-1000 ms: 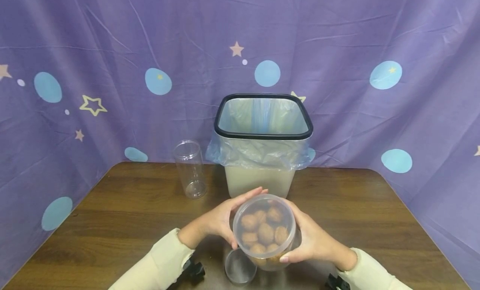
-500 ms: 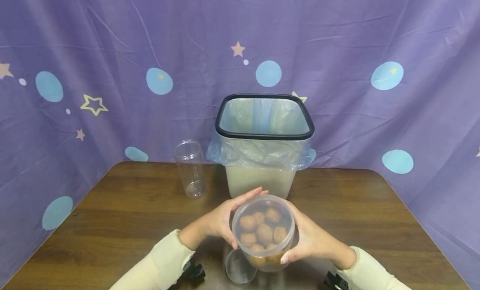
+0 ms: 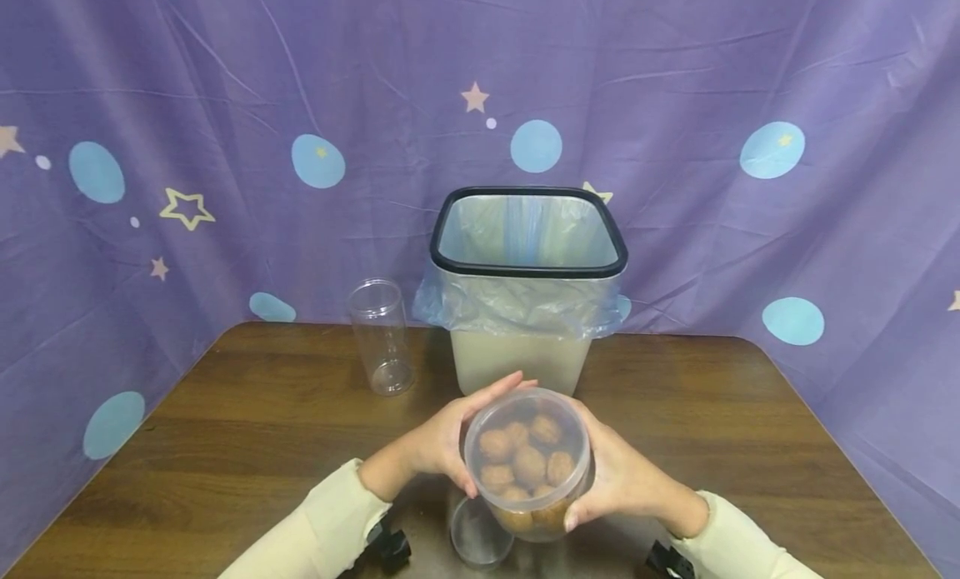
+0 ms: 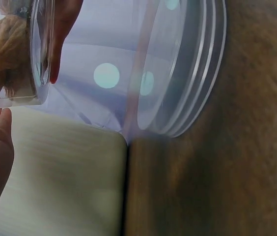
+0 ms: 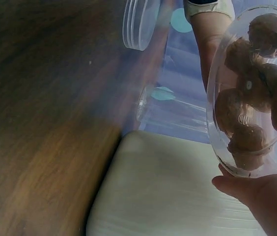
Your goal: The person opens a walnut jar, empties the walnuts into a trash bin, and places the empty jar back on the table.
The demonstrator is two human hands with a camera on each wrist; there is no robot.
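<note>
Both hands hold a clear round plastic jar of walnuts above the table. The jar (image 3: 551, 508) tilts toward the head camera, and several walnuts (image 3: 529, 466) show through its frosted top. My left hand (image 3: 442, 436) grips it from the left, thumb in front and fingers at the far side. From the right, my right hand (image 3: 626, 479) wraps round it with the thumb on the near wall. Seen from the right wrist, the jar's underside (image 5: 249, 118) is raised off the table. Just below it lies a clear round lid-like piece (image 3: 480, 541) with a ridged rim (image 4: 205, 64).
Behind the hands stands a pale bin (image 3: 517, 362) with a black rim and a bluish plastic liner (image 3: 525, 304). A tall clear jar (image 3: 381, 341) stands left of the bin on the brown wooden table (image 3: 675, 396). A purple patterned curtain (image 3: 390, 79) hangs behind.
My right thumb has shifted slightly on the jar's near side. The jar and my left hand stay almost still.
</note>
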